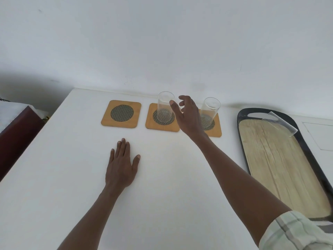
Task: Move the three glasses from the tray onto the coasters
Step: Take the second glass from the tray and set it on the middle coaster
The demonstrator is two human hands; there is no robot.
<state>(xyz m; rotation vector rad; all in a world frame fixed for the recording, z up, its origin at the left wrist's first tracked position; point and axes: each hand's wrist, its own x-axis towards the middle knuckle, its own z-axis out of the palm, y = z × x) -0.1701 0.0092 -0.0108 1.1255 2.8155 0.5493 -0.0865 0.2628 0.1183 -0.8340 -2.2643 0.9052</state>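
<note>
Three wooden coasters with dark mesh circles lie in a row near the wall. The left coaster point(121, 114) is bare. A clear glass point(164, 106) stands on the middle coaster point(151, 121), and a second glass point(209, 110) stands on the right coaster point(217, 129). A third glass point(281, 126) stands at the far end of the long tray point(270, 159). My right hand point(187, 116) hovers between the two placed glasses, fingers spread, thumb close to the middle glass, holding nothing. My left hand point(121, 164) rests flat on the white table.
The white table point(72, 177) ends at a wall behind the coasters. A dark red piece of furniture point(16, 130) stands past the table's left edge. The tray runs along the right side, with a faint rectangular outline point(320, 136) on the surface beyond it.
</note>
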